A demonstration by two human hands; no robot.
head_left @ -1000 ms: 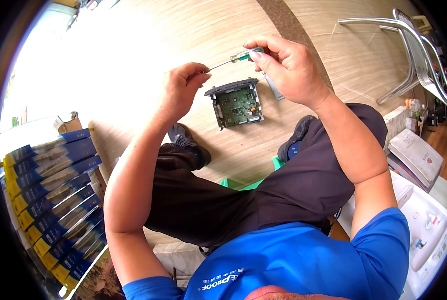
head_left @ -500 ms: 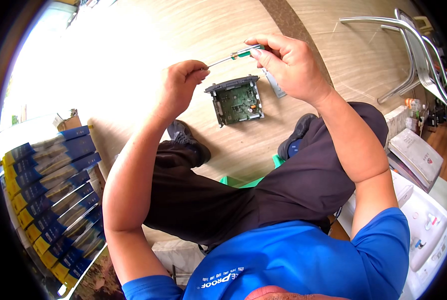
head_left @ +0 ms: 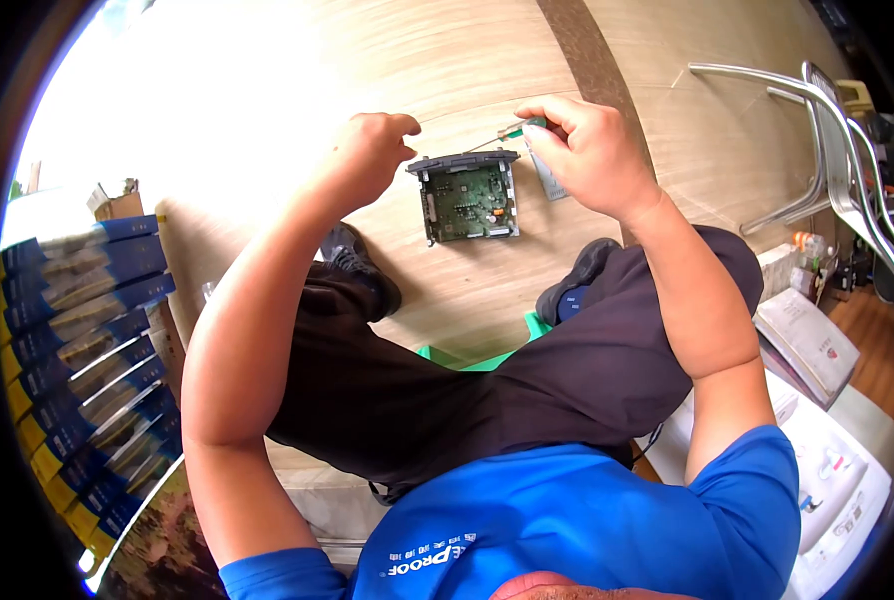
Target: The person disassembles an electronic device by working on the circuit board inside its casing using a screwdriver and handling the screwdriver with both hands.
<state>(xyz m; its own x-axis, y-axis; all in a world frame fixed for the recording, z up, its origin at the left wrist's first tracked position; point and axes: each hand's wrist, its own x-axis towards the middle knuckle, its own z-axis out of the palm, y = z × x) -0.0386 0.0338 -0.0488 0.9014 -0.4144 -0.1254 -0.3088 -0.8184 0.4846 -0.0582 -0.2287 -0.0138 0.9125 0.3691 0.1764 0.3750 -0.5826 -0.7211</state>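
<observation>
A screwdriver (head_left: pixel 514 131) with a green and clear handle is gripped in my right hand (head_left: pixel 599 160). Its thin metal shaft slants down to the left, passing over or near the dark front edge of an electronic unit. That unit, an open dark housing with a green circuit board (head_left: pixel 472 203) inside, sits on the floor between my feet. To its upper left hovers my left hand (head_left: pixel 367 160), thumb and index finger apart, with nothing visible between them. A flat grey perforated piece (head_left: pixel 547 178) lies beside the unit, partly hidden by my right hand.
Stacked blue and yellow boxes (head_left: pixel 87 340) stand at the left. A metal-framed chair (head_left: pixel 817 130) is at the upper right. Below it are a thick book (head_left: pixel 805 345) and a white basin-like item (head_left: pixel 837 490). Something green (head_left: pixel 487 362) shows beneath my legs.
My left hand has let go of the screwdriver's tip, and its fingers have parted. My right hand has lowered the screwdriver toward the unit. The whole view has shifted slightly.
</observation>
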